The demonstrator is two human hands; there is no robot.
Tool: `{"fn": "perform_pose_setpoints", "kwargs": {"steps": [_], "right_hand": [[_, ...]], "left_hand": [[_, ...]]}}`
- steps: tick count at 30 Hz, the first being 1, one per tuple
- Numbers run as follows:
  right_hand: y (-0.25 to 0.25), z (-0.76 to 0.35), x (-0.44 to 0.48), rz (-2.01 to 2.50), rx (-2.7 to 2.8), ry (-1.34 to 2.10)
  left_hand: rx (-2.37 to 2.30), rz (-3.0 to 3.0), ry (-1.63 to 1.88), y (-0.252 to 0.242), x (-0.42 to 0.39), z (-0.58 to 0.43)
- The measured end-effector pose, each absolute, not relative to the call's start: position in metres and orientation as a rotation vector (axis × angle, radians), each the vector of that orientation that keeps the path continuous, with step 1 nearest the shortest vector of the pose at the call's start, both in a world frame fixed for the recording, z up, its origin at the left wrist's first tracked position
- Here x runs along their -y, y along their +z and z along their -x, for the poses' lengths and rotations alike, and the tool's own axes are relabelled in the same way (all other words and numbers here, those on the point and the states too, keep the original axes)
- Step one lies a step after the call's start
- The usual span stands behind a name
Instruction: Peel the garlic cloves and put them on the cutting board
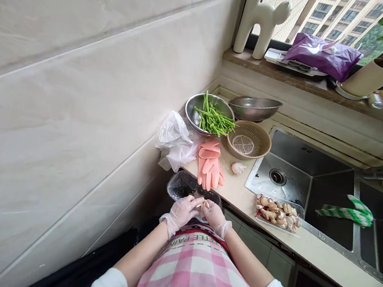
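Just in front of the checked apron (195, 259), the left hand (181, 212) and right hand (215, 217), both in see-through gloves, meet at the fingertips, pinching a small garlic clove (204, 205) between them over a dark bin (180, 183) by the table (236, 190). Beyond them lie pink rubber gloves (210, 168) and a garlic bulb (238, 168), with garlic cloves (284, 213) in a clear tray off to the right, beside the sink (267, 168). Farther back, a metal bowl (191, 111) of green stalks (214, 117) stands next to a brown basket (248, 143).
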State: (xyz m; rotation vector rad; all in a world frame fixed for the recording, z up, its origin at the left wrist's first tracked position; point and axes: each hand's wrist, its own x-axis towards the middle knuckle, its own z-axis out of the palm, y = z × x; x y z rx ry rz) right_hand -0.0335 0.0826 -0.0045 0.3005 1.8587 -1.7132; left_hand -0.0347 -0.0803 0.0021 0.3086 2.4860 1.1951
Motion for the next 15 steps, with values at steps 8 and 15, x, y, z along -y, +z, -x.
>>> {"fn": "perform_pose_setpoints", "kwargs": {"steps": [8,15], "right_hand": [[-0.007,0.025,-0.088,0.012,-2.192,-1.439],[-0.012,0.021,-0.087,-0.166,-2.313,-1.561]], "left_hand": [[-2.231,-0.179,1.402,0.003,0.06,0.024],[-2.028,0.083,1.756,0.011,0.051,0.018]]}}
